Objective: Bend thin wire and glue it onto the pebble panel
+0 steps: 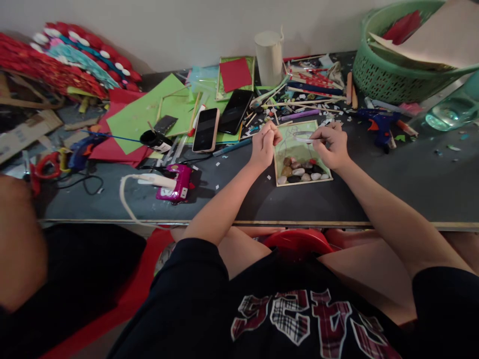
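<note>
A shallow picture frame (304,183) with a pale green backing and thin light-coloured edges lies on the dark table in front of me. Several smooth pebbles (298,172) are grouped along its near side, and thin lines are drawn on the backing above them. Over the frame's right side, my right hand (331,144) pinches a thin, pale looped strip (302,136). My left hand (266,143) is at the frame's left edge, its fingers closed together; whatever they may hold is too small to make out.
Two phones (205,130), a purple power adapter (175,183) and coloured paper (145,112) lie to the left. At the right are a blue glue gun (381,124), a green basket (389,75) and a glass (451,109). Another person's arm (20,239) shows at far left.
</note>
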`<state>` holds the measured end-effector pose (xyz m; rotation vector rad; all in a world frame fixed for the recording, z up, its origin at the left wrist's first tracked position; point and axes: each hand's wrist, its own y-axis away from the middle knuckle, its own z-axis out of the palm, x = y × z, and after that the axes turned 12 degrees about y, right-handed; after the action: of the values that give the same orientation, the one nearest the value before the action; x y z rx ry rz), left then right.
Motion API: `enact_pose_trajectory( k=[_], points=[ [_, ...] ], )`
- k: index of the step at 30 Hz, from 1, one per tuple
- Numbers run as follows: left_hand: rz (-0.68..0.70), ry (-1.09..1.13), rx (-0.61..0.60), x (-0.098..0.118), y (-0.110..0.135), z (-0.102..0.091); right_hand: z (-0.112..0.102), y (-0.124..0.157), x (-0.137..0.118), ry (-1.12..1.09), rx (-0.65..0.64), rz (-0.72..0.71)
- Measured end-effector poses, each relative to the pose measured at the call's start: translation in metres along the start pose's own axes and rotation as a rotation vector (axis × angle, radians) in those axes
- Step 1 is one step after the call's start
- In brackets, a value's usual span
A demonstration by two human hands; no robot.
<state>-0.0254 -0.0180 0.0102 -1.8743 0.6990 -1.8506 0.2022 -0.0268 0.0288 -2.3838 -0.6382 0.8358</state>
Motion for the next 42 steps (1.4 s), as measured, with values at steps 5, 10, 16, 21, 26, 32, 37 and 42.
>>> enact_pose_trajectory(
  k=[5, 10, 16, 21, 26, 32, 37, 42],
  points=[
    [0.046, -0.09, -0.02, 0.006, -0.002, 0.003, -0.001, 0.0, -0.002, 0.02, -0.001, -0.022],
    [0.167, -0.207, -0.053, 0.003, -0.004, 0.001, 0.001, 0.0, -0.001, 0.044, -0.013, -0.058],
    [0.234, -0.233, 0.027, -0.005, -0.004, 0.001, 0.003, 0.0, -0.003, 0.043, -0.036, -0.094],
    [0.218, -0.229, 0.036, -0.002, -0.003, 0.002, 0.001, -0.001, -0.006, 0.069, -0.073, -0.076],
    [0.126, -0.273, 0.076, 0.001, -0.002, 0.003, 0.004, -0.001, -0.005, 0.107, -0.094, -0.06],
    [0.114, -0.482, -0.068, -0.009, -0.003, -0.003, 0.01, 0.0, -0.002, 0.197, -0.101, -0.015],
    [0.176, -0.563, -0.253, -0.01, -0.002, -0.002, 0.011, -0.001, -0.001, 0.256, -0.124, -0.004],
    [0.265, -0.591, -0.265, -0.006, 0.0, 0.003, 0.012, -0.001, -0.004, 0.27, -0.171, -0.037]
  ],
)
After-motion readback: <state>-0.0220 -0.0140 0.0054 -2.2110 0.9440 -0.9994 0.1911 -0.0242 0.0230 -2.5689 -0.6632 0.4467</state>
